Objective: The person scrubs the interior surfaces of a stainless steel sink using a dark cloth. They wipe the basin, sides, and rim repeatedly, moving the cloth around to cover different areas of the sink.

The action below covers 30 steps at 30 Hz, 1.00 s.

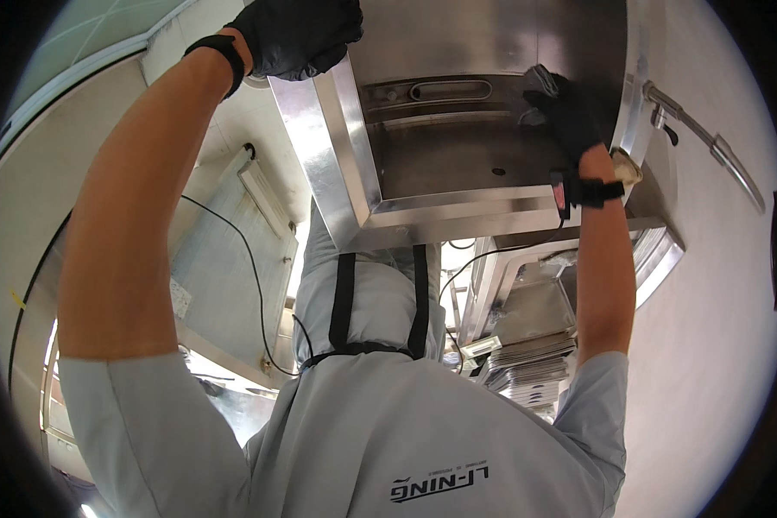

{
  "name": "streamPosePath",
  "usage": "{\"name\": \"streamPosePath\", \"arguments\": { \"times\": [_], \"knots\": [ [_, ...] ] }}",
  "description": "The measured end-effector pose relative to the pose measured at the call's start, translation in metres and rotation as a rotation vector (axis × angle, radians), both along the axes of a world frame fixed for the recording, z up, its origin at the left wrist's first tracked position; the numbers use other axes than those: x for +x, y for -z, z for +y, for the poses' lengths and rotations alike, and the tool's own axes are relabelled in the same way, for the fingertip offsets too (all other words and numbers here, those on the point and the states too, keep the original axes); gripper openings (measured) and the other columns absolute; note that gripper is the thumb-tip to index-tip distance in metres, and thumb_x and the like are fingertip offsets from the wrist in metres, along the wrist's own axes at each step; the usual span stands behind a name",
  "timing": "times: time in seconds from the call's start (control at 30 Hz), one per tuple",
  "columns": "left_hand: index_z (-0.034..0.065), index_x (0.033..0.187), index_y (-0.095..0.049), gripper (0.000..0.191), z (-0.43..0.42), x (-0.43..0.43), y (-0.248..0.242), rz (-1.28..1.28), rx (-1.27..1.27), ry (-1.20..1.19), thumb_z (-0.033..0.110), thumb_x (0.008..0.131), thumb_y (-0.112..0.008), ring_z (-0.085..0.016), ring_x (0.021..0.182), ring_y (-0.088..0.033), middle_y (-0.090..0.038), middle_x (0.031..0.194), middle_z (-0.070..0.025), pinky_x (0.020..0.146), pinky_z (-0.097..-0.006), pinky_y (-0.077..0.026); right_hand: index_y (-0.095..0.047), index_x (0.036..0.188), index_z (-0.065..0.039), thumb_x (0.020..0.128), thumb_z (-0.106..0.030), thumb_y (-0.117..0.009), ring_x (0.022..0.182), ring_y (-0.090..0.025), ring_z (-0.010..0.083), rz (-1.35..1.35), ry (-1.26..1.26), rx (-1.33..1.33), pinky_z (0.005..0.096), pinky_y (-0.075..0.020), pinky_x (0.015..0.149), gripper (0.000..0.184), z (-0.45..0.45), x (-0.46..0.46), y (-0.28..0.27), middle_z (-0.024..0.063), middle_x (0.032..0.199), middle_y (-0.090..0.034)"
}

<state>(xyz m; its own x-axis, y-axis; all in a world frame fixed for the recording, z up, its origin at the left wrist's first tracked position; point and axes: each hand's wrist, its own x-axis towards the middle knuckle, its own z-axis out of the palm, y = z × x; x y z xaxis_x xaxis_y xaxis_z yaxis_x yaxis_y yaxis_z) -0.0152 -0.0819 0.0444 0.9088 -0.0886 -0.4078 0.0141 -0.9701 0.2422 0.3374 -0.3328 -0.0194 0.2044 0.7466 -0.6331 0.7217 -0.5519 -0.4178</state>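
Observation:
My left hand (298, 39), in a black glove, is curled at the left rim of a stainless steel basin (440, 217). Its palm side is hidden, so I cannot tell whether it grips the rim. Inside the basin, my right hand (563, 113), also gloved in black, holds a crumpled grey cloth or pad (544, 81) against the steel near the right side. Beside that hand, the basin wall has a long oval slot (452, 90). A small dark hole (498, 171) shows in the steel closer to my body.
A metal tap (706, 133) is on the right by the pale wall (706, 311). Below my right forearm are a second steel basin (492, 285) and stacked thin metal trays (528, 369). A thin black cable (249, 259) hangs at my left. A grey panel (233, 259) stands beyond it.

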Motion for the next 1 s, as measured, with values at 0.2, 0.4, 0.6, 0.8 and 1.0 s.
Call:
{"name": "streamPosePath", "arguments": {
  "times": [0.2,0.4,0.6,0.8,1.0],
  "knots": [
    [0.0106,0.068,-0.057,0.017,0.004,-0.008,0.013,-0.333,-0.064,0.047,0.026,0.074,-0.058,-0.031,0.078,-0.059,-0.058,0.073,-0.0098,0.083,-0.0409,-0.049,-0.06,0.131,-0.006,0.086,-0.039,-0.07,0.112,-0.063,0.036,-0.069,-0.302,-0.327,0.0402,-0.0493,0.097,0.057,0.044,0.008,0.092,0.0171,0.12,-0.068],
    [0.0091,0.067,-0.059,0.018,0.008,-0.003,0.033,-0.458,-0.143,0.064,0.025,0.074,-0.059,-0.031,0.075,-0.06,-0.059,0.071,-0.0108,0.082,-0.0405,-0.049,-0.061,0.132,-0.012,0.084,-0.041,-0.069,0.12,-0.059,0.0363,-0.263,-0.636,-0.38,0.0422,-0.0493,0.099,0.056,-0.05,0.09,0.219,0.0157,0.132,-0.063],
    [0.0101,0.065,-0.058,0.016,0.012,-0.011,0.025,-0.384,-0.101,0.036,0.025,0.07,-0.06,-0.031,0.073,-0.059,-0.057,0.07,-0.0106,0.079,-0.04,-0.05,-0.062,0.131,-0.011,0.085,-0.042,-0.068,0.121,-0.058,0.0364,-0.06,-0.446,-0.322,0.0428,-0.0491,0.099,0.056,-0.055,0.065,0.196,0.017,0.133,-0.062],
    [0.0103,0.064,-0.057,0.016,0.008,-0.003,0.022,-0.437,-0.129,0.031,0.025,0.066,-0.061,-0.031,0.073,-0.058,-0.056,0.07,-0.0099,0.077,-0.0398,-0.05,-0.062,0.13,-0.009,0.085,-0.044,-0.067,0.122,-0.057,0.0365,0.111,-0.408,-0.262,0.0433,-0.049,0.099,0.056,-0.027,-0.015,0.183,0.0182,0.134,-0.061],
    [0.0086,0.108,-0.068,0.031,-0.01,-0.03,0.024,-0.123,0.033,-0.044,0.024,0.08,-0.063,-0.029,0.111,-0.06,-0.065,0.113,-0.0115,0.103,-0.0407,-0.044,-0.066,0.121,-0.006,0.086,-0.047,-0.065,0.115,-0.062,0.0358,0.138,-0.605,-0.37,0.043,-0.0497,0.097,0.054,0.032,-0.131,0.179,0.0191,0.123,-0.067]
  ]
}}
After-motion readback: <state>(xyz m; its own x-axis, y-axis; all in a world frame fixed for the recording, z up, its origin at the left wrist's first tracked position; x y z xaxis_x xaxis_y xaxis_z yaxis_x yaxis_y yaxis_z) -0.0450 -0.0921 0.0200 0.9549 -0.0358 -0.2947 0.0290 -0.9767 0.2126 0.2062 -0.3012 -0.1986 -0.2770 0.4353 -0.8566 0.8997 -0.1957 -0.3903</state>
